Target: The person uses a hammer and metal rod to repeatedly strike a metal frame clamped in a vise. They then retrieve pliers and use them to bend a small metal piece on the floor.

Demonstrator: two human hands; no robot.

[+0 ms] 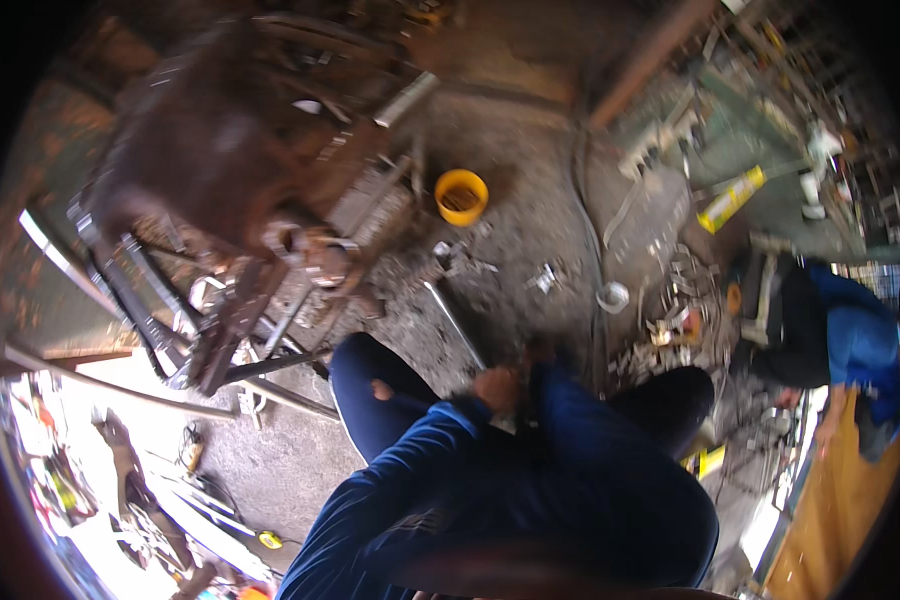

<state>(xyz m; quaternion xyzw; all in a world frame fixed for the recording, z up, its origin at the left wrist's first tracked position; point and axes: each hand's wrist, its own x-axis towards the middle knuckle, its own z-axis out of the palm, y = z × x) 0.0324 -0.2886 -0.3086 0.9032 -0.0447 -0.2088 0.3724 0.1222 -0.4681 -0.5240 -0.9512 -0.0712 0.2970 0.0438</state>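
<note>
Low between my knees, my left hand [497, 388] is closed around the near end of a straight grey metal bar [455, 322]. The bar slants away to the far left over the dark, dirty floor. My right hand [539, 351] is just to the right of the left one, at the end of a blue sleeve. It is dark and smeared, so its fingers and anything in them are hidden.
A yellow bucket [461, 198] with brownish contents stands ahead. At left is a brown metal workbench [240, 150] with bars around its legs. A black cable [582, 190] runs along the floor. Scrap pieces [675, 320] lie at right, near another person in blue [855, 320].
</note>
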